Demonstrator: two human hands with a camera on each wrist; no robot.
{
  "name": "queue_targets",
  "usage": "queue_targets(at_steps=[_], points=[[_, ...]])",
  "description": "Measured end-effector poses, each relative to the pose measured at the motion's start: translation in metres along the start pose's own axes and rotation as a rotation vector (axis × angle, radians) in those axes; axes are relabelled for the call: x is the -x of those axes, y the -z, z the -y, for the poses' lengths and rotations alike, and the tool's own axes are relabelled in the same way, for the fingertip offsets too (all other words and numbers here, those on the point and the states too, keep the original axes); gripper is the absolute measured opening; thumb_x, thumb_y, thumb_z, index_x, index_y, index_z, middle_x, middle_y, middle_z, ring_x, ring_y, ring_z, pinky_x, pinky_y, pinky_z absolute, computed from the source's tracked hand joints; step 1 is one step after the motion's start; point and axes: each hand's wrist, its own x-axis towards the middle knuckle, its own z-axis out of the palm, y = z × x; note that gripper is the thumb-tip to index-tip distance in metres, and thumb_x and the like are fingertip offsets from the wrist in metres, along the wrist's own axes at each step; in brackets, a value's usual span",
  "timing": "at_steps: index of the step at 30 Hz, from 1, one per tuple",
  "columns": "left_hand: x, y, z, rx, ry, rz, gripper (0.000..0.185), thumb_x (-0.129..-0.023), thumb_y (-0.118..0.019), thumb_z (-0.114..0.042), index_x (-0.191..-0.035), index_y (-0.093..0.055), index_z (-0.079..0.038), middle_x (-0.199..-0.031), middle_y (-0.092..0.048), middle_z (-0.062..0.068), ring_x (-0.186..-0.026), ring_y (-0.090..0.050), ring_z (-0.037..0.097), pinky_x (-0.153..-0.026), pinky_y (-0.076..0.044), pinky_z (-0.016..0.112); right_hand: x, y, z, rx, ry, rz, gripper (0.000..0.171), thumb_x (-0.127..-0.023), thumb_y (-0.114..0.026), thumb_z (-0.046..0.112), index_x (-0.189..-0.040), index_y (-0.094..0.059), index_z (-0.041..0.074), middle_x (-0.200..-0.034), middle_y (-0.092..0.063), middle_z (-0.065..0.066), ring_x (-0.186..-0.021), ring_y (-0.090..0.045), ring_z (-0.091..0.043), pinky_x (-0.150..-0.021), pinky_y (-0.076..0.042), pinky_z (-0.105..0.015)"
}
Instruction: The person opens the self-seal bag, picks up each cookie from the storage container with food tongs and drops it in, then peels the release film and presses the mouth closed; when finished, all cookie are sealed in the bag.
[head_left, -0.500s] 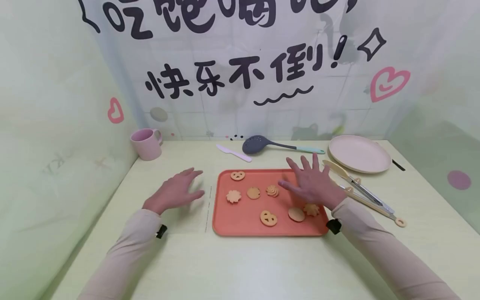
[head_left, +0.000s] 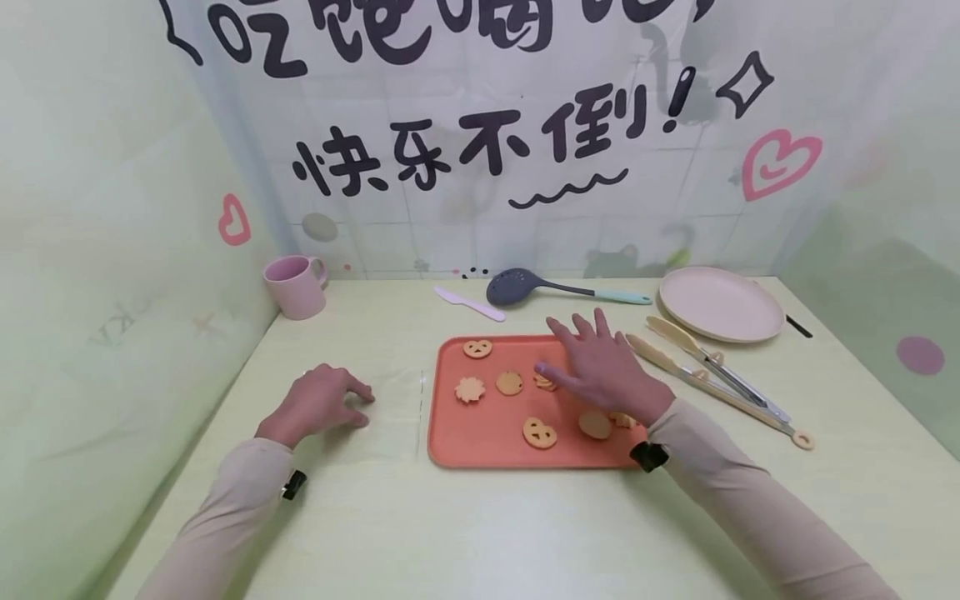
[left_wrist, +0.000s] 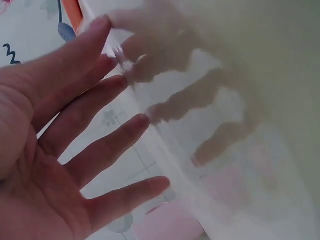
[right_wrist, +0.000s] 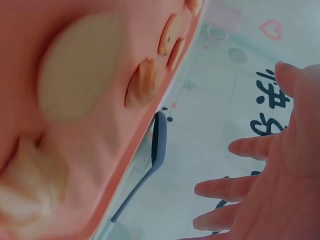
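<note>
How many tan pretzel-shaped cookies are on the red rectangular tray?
2: one cookie near the far-left corner of the tray, another cookie nearer its front edge. The right hand may hide more.

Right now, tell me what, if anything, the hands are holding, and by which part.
Nothing is held: the left hand is empty beside the coral-red rectangular tray, and the right hand, also empty, is over it.

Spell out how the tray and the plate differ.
The tray is orange-red, while the plate is pale pink. The tray is rectangular with rounded corners; the plate is round. The tray bears cookies and lies partly beneath the right hand; the plate sits farther back, to the right. Both have a raised rim.
</note>
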Motion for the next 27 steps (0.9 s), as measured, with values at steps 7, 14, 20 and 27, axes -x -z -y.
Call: queue_targets(at_steps=[7,14,20,27], points=[[-0.001,0.002,-0.005,-0.014,-0.009,-0.067,0.008,-0.082,-0.083,-0.021,-0.089,-0.082,-0.026,-0.101,-0.079,0.001,-0.081,-0.065,0.018,-0.063,-0.048,0.032,-0.002,-0.01,0.008,-0.028,0.075,-0.039,0.07,-0.1,-0.053,0.051,-0.152,-0.041,0.006,-0.152,-0.041,-0.032,-0.145,-0.024,-0.062,-0.109,-0.037,-0.07],[0.004,0.01,0.0,0.015,-0.044,-0.187,0.014,-0.085,-0.081,-0.022,-0.098,-0.082,-0.021,-0.097,-0.08,0.001,-0.094,-0.074,0.027,-0.072,-0.056,0.039,-0.003,-0.016,0.022,-0.065,0.175,-0.043,0.055,-0.1,-0.06,0.039,-0.138,-0.055,0.001,-0.136,-0.058,-0.021,-0.134,-0.05,-0.041,-0.118,-0.036,-0.055],[0.01,0.018,0.006,0.043,-0.116,-0.319,0.017,-0.083,-0.081,-0.018,-0.101,-0.082,-0.018,-0.095,-0.08,0.004,-0.088,-0.075,0.025,-0.071,-0.055,0.037,-0.003,-0.013,0.042,-0.166,0.208,0.019,0.048,-0.1,-0.06,0.037,-0.135,-0.059,0.004,-0.132,-0.064,-0.014,-0.12,-0.061,-0.029,-0.101,-0.052,-0.047],[0.011,0.016,0.007,0.067,-0.153,-0.385,0.021,-0.084,-0.081,-0.018,-0.105,-0.081,-0.018,-0.097,-0.08,0.006,-0.091,-0.076,0.028,-0.078,-0.056,0.044,-0.012,-0.02,0.069,-0.433,0.266,0.103,0.042,-0.1,-0.062,0.031,-0.134,-0.06,0.006,-0.131,-0.067,-0.011,-0.12,-0.065,-0.025,-0.101,-0.053,-0.043]])
